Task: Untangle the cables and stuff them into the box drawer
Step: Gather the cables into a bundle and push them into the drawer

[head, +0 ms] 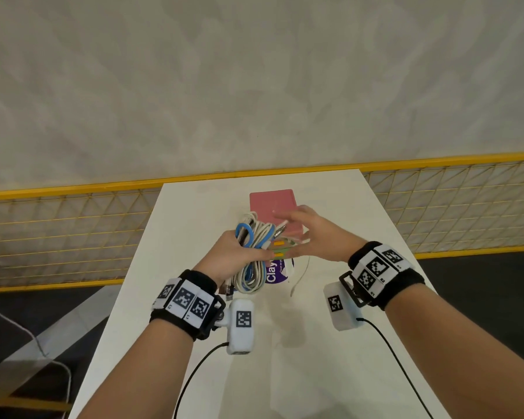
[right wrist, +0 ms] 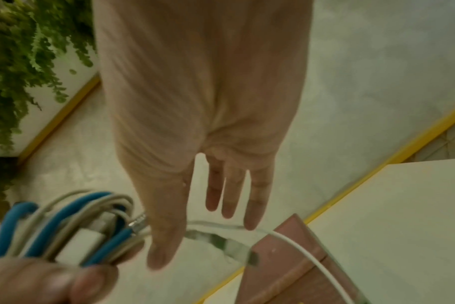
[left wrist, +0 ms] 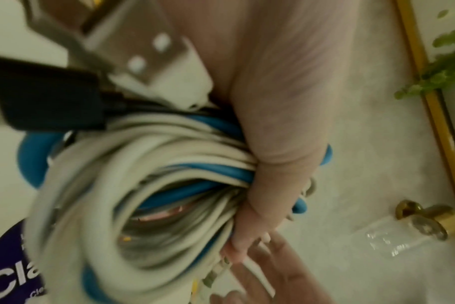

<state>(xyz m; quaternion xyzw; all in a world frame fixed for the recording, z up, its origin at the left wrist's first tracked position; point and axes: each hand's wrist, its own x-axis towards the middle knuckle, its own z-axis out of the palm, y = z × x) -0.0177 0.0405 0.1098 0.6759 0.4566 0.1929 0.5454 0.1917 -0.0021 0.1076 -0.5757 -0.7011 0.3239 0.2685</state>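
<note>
White table (head: 330,343) against a yellow mesh railing (head: 73,231), concrete floor beyond. Left hand (head: 233,255) grips a coiled bundle of white and blue cables (head: 254,237), held above the tabletop, coil's long axis running toward and away from the person. Right hand (head: 312,234), fingers straight and spread, holding nothing, hovers just right of the bundle, a loose white cable (right wrist: 299,244) under its fingertips. Pink box drawer (head: 273,204) lies just beyond both hands; right hand is nearer.
</note>
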